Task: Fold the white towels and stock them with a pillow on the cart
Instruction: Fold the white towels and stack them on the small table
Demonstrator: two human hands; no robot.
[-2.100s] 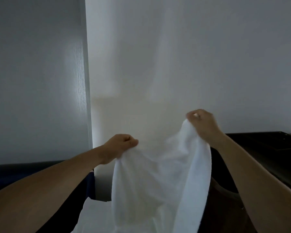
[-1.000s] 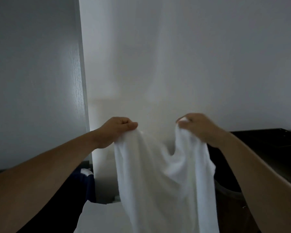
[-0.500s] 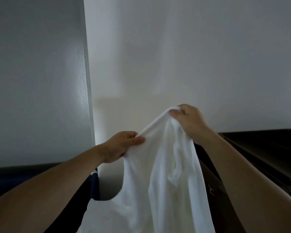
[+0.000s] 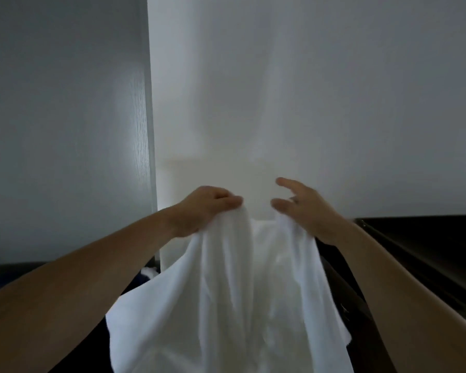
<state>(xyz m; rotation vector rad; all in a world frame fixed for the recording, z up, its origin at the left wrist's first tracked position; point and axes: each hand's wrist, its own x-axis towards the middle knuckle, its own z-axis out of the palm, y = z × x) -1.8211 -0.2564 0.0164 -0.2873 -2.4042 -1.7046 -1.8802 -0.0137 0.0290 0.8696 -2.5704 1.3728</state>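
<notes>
Head view. A white towel [image 4: 242, 286] hangs in loose vertical folds through the centre and down to the 6 o'clock edge of the frame, held up in front of a pale wall [image 4: 293, 103]. The left hand [image 4: 207, 208], at about 9 o'clock from the towel's upper edge, is clenched on the towel's top corner, thumb and fingers pinching the cloth into a peak. The right hand [image 4: 304, 208], at about 3 o'clock from the left hand and just beside it, has its fingers [image 4: 283, 181] spread and released; the towel's other upper edge lies against its palm side, and whether any cloth is caught there cannot be told. A grey wood-grain panel [image 4: 65, 130] fills the 9 to 11 o'clock region. A dark surface [image 4: 420, 238] lies at 3 to 4 o'clock, behind the right forearm.
</notes>
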